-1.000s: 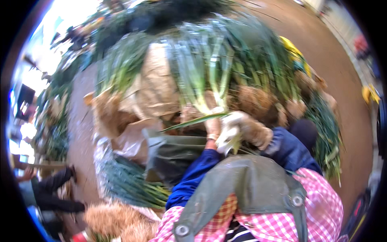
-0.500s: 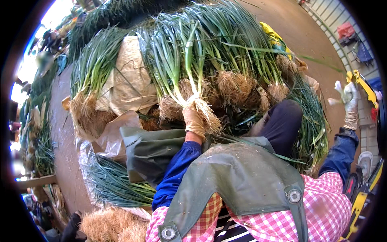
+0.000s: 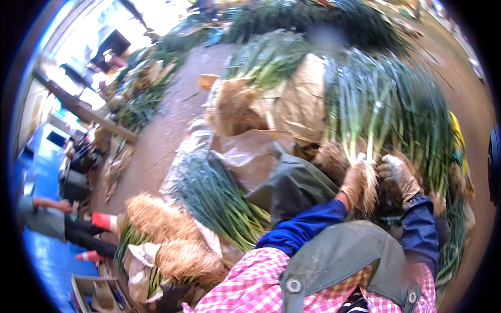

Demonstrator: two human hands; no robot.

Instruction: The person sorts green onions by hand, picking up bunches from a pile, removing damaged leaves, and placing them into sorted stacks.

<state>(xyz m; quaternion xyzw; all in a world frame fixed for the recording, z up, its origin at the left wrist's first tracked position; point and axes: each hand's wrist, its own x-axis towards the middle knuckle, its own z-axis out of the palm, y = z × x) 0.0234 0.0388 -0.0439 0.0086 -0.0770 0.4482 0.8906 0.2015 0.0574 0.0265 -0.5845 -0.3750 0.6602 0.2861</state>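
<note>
My left hand (image 3: pixel 359 183), in a dirt-caked glove, grips the rooty end of a bunch of green onions (image 3: pixel 365 112) that stands upright against a large pile of the same. Close beside it on the right, my right hand (image 3: pixel 399 176), also gloved, holds the roots of that bunch. Both blue-sleeved forearms reach up from my pink checked shirt and grey-green apron (image 3: pixel 339 255).
More onion bundles lie at lower left (image 3: pixel 219 201), with root ends (image 3: pixel 156 219) toward me. Brown paper (image 3: pixel 295 104) wraps the pile behind. A grey-green sheet (image 3: pixel 292 182) sits in front. A person (image 3: pixel 52 221) crouches at far left on the dirt floor (image 3: pixel 167 130).
My right hand, out to the far right half a second ago, has come back to the bunch beside my left hand. The view has swung to the left.
</note>
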